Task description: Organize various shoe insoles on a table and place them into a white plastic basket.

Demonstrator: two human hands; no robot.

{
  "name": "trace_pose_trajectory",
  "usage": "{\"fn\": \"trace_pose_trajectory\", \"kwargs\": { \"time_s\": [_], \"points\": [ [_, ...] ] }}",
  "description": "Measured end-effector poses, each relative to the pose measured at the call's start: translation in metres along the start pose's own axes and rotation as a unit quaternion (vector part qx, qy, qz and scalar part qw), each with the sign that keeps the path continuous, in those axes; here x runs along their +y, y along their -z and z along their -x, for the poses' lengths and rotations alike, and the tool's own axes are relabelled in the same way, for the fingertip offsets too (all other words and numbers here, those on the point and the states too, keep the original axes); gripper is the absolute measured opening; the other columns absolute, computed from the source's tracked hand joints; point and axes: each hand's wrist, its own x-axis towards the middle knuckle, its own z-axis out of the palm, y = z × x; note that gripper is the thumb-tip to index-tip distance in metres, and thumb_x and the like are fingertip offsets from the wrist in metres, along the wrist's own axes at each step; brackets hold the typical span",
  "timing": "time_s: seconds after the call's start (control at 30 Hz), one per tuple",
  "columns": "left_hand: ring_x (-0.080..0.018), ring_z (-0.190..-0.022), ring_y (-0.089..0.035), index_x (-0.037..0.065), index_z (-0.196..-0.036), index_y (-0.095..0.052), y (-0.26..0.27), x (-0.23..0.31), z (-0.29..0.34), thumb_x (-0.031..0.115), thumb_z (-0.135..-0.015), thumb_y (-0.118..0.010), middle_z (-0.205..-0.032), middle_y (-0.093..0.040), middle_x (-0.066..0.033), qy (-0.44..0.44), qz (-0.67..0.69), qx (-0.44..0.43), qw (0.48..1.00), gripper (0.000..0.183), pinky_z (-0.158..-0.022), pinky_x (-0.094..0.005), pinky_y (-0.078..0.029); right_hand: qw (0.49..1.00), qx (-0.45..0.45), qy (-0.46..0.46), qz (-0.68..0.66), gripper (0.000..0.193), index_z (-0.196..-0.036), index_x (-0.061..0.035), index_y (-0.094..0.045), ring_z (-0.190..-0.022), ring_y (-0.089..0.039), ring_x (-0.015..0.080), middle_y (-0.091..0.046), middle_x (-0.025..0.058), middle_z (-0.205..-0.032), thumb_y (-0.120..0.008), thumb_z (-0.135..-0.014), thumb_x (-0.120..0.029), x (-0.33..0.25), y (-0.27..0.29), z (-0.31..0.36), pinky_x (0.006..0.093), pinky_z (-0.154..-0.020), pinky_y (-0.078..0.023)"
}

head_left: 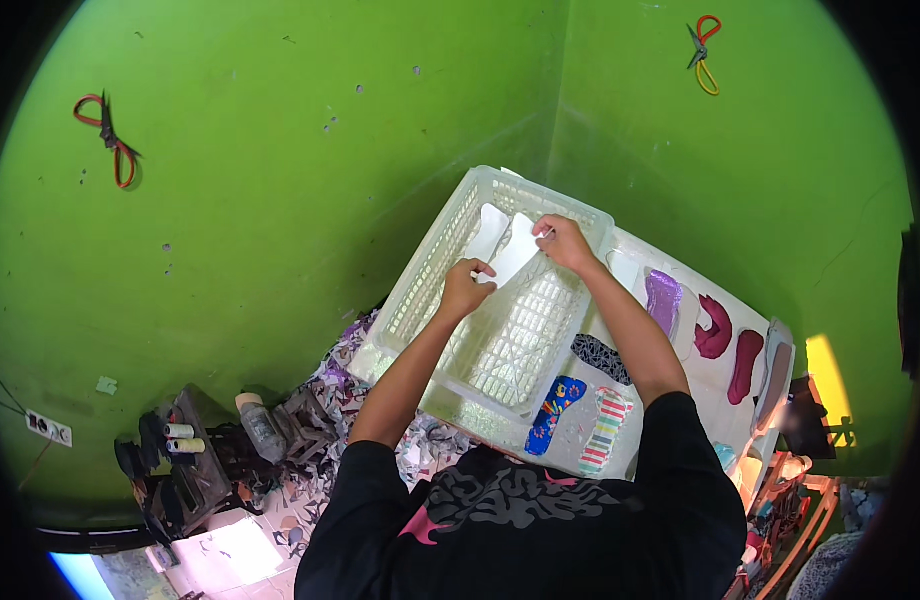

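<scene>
A white insole-shaped piece [518,250] is held between my two hands over the far end of a white plastic basket [410,295]. My left hand [468,286] pinches its near end, and my right hand [563,243] grips the upper right edge with thumb and fingers. Just left of it, a second white insole-shaped piece [489,230] lies in the basket, its lower part partly covered by my left hand. The basket's lattice floor shows below my hands.
On the white table [675,415] right of the basket lie a blue patterned piece [556,414], a striped piece [605,430], a black patterned piece [600,358], a purple piece [664,302] and maroon pieces [746,365]. Fabric scraps [430,445] cover the floor. Scissors [108,135] hang on the green wall.
</scene>
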Motion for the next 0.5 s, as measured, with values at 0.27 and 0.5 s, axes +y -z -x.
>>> {"fn": "trace_pose_trajectory", "kwargs": {
  "time_s": [0.27, 0.5],
  "points": [
    [-0.0318, -0.095, -0.061, 0.004, -0.088, -0.069, -0.015, -0.071, -0.051, 0.006, -0.062, -0.071, -0.098, -0.062, -0.0188, 0.054, -0.066, 0.002, 0.996, 0.026, -0.086, -0.0369, -0.048, 0.971, -0.105, -0.062, 0.205, 0.025, -0.097, -0.0055, -0.067, -0.104, -0.058, 0.0327, -0.059, 0.0155, -0.110, -0.063, -0.072, -0.008, 0.033, -0.060, -0.065, 0.0397, -0.091, -0.046],
    [-0.0258, -0.084, -0.063, 0.003, -0.095, -0.068, -0.023, -0.097, -0.073, 0.002, -0.063, -0.071, -0.100, -0.063, -0.0181, 0.071, -0.121, 0.041, 0.989, 0.032, -0.079, -0.0341, -0.051, 0.964, -0.110, -0.062, 0.234, 0.033, -0.106, -0.0032, -0.064, -0.107, -0.056, 0.0322, -0.055, 0.0148, -0.117, -0.061, -0.074, -0.009, 0.040, -0.088, -0.086, 0.0399, -0.093, -0.046]
  ]
}}
